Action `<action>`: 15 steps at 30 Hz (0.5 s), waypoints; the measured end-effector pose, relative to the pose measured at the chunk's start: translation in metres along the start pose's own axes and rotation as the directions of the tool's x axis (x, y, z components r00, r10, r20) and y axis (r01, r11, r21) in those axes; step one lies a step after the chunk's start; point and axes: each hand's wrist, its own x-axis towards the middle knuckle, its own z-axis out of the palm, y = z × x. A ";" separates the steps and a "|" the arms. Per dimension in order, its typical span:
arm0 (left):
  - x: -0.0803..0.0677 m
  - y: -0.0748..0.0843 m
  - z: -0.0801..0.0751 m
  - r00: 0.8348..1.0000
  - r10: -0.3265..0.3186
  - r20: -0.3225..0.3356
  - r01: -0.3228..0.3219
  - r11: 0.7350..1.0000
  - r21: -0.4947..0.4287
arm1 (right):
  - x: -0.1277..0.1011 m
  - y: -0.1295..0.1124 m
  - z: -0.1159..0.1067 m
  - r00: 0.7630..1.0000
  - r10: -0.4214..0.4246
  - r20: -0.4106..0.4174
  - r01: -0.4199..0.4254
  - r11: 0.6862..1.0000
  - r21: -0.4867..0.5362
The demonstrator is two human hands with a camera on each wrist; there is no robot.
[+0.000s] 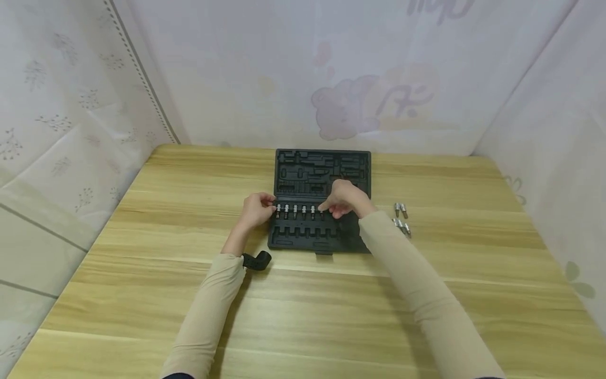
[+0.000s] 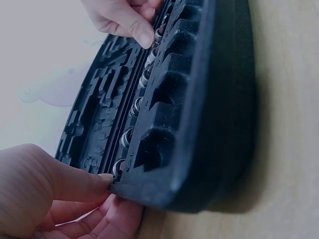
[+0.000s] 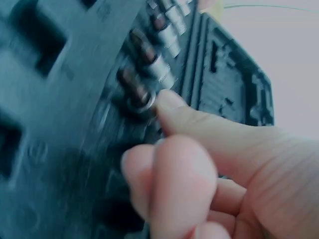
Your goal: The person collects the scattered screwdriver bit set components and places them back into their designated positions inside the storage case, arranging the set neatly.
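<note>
A black molded tool case lies unfolded on the table, with a row of several silver bit sockets in its near half. My left hand grips the case's left end, thumb on the top edge and fingers under the corner in the left wrist view. At the row's right end, my right hand touches the last bit socket with its thumb tip. The other fingers of that hand bend loosely, apart from the thumb. Its arm covers the right part of the case.
More loose bit sockets lie on the wooden table to the right of the case. A black wrist-worn device juts from the left sleeve. Printed curtains hang behind and at both sides.
</note>
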 end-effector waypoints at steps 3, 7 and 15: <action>0.001 -0.001 0.001 1.000 0.008 0.000 -0.008 1.000 0.010 | -0.002 0.000 0.002 1.000 0.007 -0.008 -0.007 1.000 -0.010; 0.001 -0.002 0.001 1.000 0.009 0.005 -0.009 1.000 0.011 | -0.004 0.000 0.003 1.000 0.013 -0.002 -0.013 0.999 -0.034; 0.000 -0.003 -0.001 0.999 0.031 -0.008 -0.031 0.999 0.019 | -0.003 -0.003 0.006 0.999 0.017 -0.039 -0.021 0.994 -0.108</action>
